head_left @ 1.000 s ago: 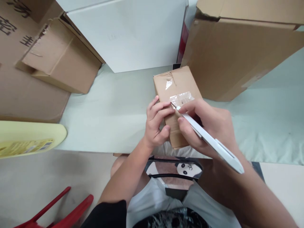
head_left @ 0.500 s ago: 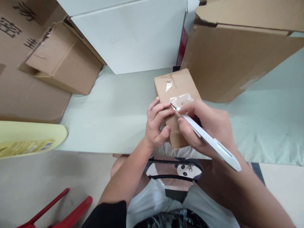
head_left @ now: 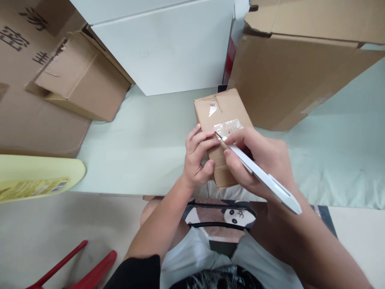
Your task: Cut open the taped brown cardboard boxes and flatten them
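Observation:
A small cardboard box [head_left: 224, 110] lies tilted at the near side of the table, with clear tape [head_left: 230, 127] across its top. My left hand [head_left: 200, 154] steadies it from the left, fingers spread over the top and thumb at the near left edge. In my right hand [head_left: 260, 158] is a white utility knife [head_left: 266, 180], held like a pen. Its dark tip touches or nearly touches the box top beside the tape, close to my left fingertips. The right palm and some fingers are hidden behind the knife.
Behind stand a white box [head_left: 168, 52] and a large cardboard box [head_left: 279, 80]. More cardboard boxes [head_left: 90, 80] are at the left, with a yellow container [head_left: 39, 176] nearer. The table [head_left: 120, 160] has a pale green cover. A red object [head_left: 93, 273] is on the floor.
The knife and my right hand have shifted very slightly left and up in view. The left hand keeps its hold on the box.

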The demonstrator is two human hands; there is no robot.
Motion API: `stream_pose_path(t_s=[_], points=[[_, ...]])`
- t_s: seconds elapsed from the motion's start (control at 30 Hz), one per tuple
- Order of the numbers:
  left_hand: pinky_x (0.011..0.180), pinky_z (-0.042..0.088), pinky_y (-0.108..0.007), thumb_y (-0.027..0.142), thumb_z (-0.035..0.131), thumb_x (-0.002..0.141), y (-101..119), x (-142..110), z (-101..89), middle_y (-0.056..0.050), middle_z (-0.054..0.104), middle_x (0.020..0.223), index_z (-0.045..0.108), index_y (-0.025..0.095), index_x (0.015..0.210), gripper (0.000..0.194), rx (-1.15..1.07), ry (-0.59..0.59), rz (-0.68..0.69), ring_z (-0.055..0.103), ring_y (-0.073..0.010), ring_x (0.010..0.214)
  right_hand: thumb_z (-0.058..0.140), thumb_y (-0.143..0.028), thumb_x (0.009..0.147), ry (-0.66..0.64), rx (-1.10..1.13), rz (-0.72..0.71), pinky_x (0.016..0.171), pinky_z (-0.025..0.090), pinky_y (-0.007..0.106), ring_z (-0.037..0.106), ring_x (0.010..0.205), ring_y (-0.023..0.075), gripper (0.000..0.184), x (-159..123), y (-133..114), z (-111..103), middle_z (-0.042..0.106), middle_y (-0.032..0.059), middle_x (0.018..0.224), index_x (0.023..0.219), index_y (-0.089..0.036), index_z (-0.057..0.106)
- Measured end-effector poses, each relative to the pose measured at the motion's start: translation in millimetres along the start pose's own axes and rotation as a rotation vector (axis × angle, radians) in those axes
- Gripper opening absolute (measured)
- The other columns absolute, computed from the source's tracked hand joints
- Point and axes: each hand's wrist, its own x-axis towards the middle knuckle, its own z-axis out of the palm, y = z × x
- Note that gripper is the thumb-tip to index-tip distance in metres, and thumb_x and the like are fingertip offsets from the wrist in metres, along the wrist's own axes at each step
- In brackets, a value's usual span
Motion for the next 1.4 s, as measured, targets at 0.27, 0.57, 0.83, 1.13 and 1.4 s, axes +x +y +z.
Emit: stream_pose_path(t_s=[0.27,0.57,0.83,1.13,1.4], points=[[0.130,0.038,-0.054,0.052,0.045,0.106,9,4,-2.0,-0.007,0.068,0.132,0.063,0.026,0.125,0.038,-0.046,-0.031,-0.077,0.064,-0.0242,0.131,0.060,-0.027,0.086,0.015,0.052,-0.019,0.048,0.037,0.023,0.048,0.046,0.0103,0.003,3,5,-5,0.060,-0.0064,0.057,0.084,-0.025,0.060],[0.128,0.039,-0.055,0.052,0.048,0.105,4,3,-1.9,-0.007,0.068,0.129,0.064,0.027,0.124,0.035,-0.053,-0.015,-0.063,0.065,-0.0250,0.129,0.063,-0.023,0.084,0.004,0.120,0.023,0.049,0.036,0.026,0.047,0.048,0.0111,0.006,5,5,-6,0.060,-0.0062,0.059,0.083,-0.026,0.058],[0.128,0.039,-0.055,0.049,0.049,0.105,6,3,-6.2,-0.008,0.068,0.130,0.064,0.025,0.123,0.034,-0.065,-0.033,-0.074,0.064,-0.0251,0.129,0.063,-0.025,0.085,-0.011,0.160,0.053,0.049,0.036,0.025,0.047,0.049,0.0101,0.003,3,7,-8,0.058,-0.0070,0.058,0.085,-0.025,0.060],[0.127,0.040,-0.057,0.045,0.055,0.102,4,7,-10.8,-0.007,0.070,0.125,0.069,0.025,0.118,0.029,-0.163,-0.035,-0.103,0.065,-0.0251,0.127,0.066,-0.023,0.088,-0.123,0.292,0.092,0.046,0.036,0.022,0.048,0.047,0.0076,0.005,0,6,-17,0.057,-0.0085,0.059,0.092,-0.025,0.064],[0.125,0.042,-0.059,0.047,0.054,0.103,2,6,-13.0,-0.008,0.071,0.124,0.070,0.024,0.116,0.030,-0.158,-0.042,-0.126,0.065,-0.0267,0.128,0.068,-0.023,0.084,0.058,0.402,0.197,0.045,0.033,0.027,0.046,0.049,0.0105,0.006,-4,23,-17,0.057,-0.0052,0.062,0.089,-0.025,0.067]])
